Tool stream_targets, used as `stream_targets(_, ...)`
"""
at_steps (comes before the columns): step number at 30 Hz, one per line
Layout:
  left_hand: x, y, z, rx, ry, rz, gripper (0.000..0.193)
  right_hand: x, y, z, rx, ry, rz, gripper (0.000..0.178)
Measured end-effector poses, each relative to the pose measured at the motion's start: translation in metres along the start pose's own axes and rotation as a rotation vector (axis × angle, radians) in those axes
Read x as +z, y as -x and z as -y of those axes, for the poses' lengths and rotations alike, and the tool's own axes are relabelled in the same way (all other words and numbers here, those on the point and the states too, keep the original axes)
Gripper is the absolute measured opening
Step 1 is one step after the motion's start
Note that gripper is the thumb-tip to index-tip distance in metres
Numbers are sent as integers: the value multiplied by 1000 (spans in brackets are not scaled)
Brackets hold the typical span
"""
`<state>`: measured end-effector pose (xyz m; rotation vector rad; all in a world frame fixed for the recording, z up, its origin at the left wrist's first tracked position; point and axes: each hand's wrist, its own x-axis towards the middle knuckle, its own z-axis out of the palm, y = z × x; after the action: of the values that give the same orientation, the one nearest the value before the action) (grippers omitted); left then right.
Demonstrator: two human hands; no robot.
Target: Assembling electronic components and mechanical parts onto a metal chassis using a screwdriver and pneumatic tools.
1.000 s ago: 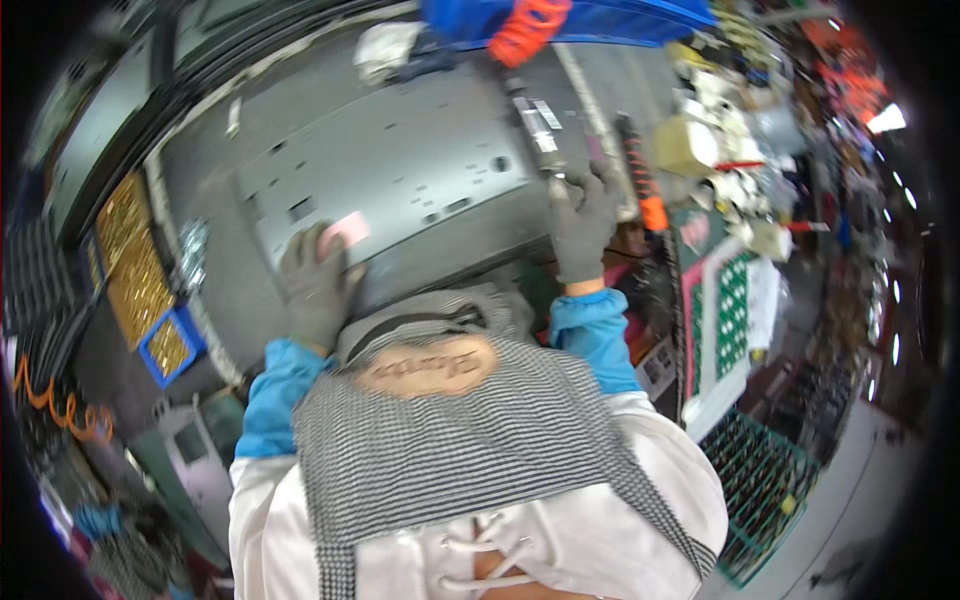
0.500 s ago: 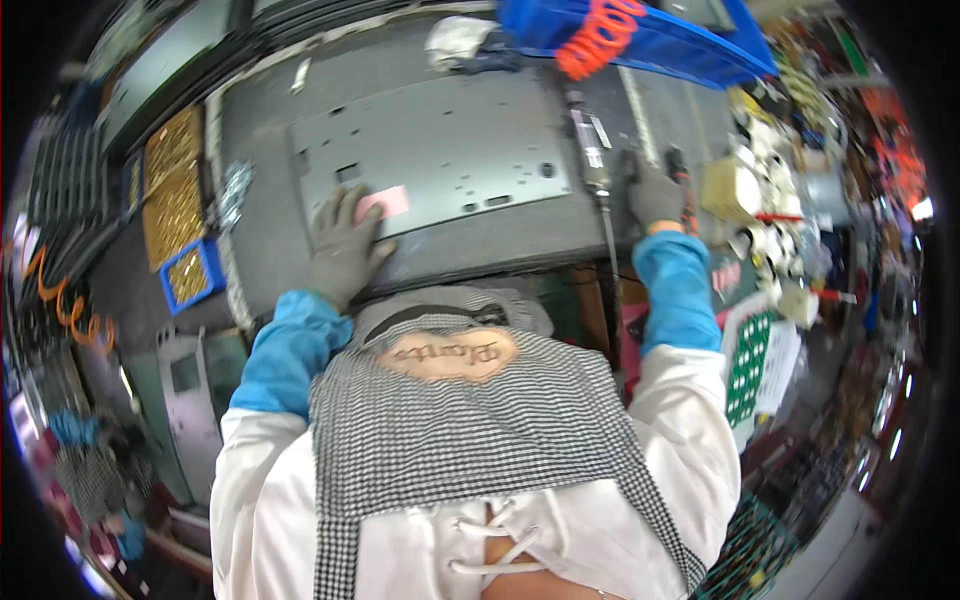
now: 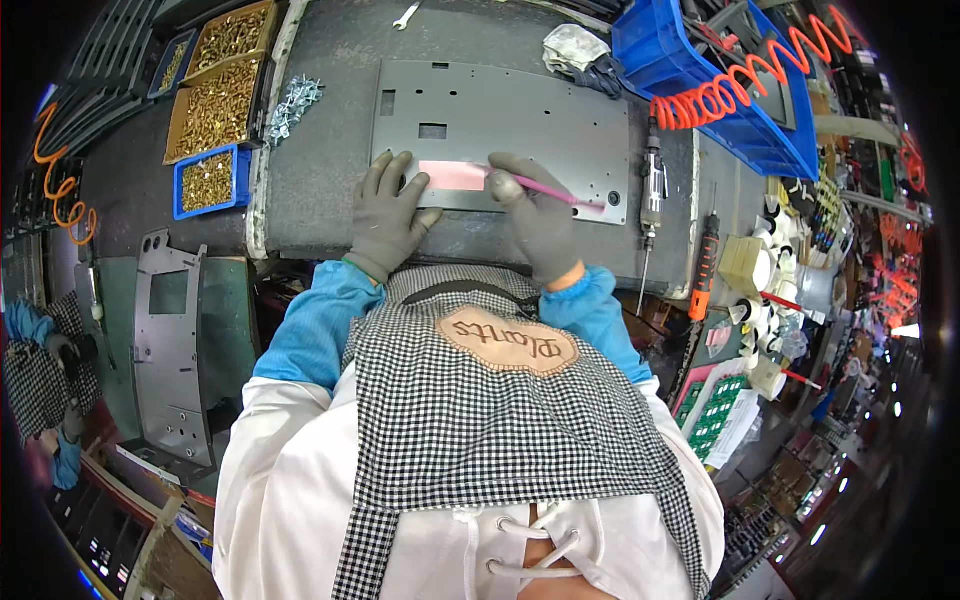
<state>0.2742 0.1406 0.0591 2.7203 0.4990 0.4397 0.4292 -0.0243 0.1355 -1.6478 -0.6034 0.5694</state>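
A grey metal panel (image 3: 520,120) with cut-outs and small holes lies flat on the dark bench. On its near edge rests a pink paper slip (image 3: 452,176). My left hand (image 3: 388,212), in a grey glove, lies with fingers stretched out over the panel's near left corner, its fingertips at the slip's left end. My gloved right hand (image 3: 545,220) is closed around a pink pen (image 3: 550,189) at the slip's right end. The pen slants down to the right across the panel; its end near the slip is partly hidden by my fingers.
A power screwdriver (image 3: 653,190) and an orange-handled screwdriver (image 3: 705,265) lie right of the panel. Trays of brass fasteners (image 3: 212,110) and loose silvery parts (image 3: 296,105) are at left. A blue bin (image 3: 640,45) and coiled red hose (image 3: 740,95) stand far right. Another worker's sleeve (image 3: 66,462) shows far left.
My right hand has come left from beside the screwdrivers to the pink slip, now with a pen in it. My left hand stays by the slip. The whole view has shifted.
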Motion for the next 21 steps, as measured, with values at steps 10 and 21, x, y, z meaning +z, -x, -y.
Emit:
stream_targets(10, -2, -2, 6, 10, 25, 76, 56, 23, -13, -9, 31, 357, -1, 32)
stream_targets(21, -1, 1, 10, 27, 0, 79, 57, 35, -21, -9, 20, 543, 27, 31)
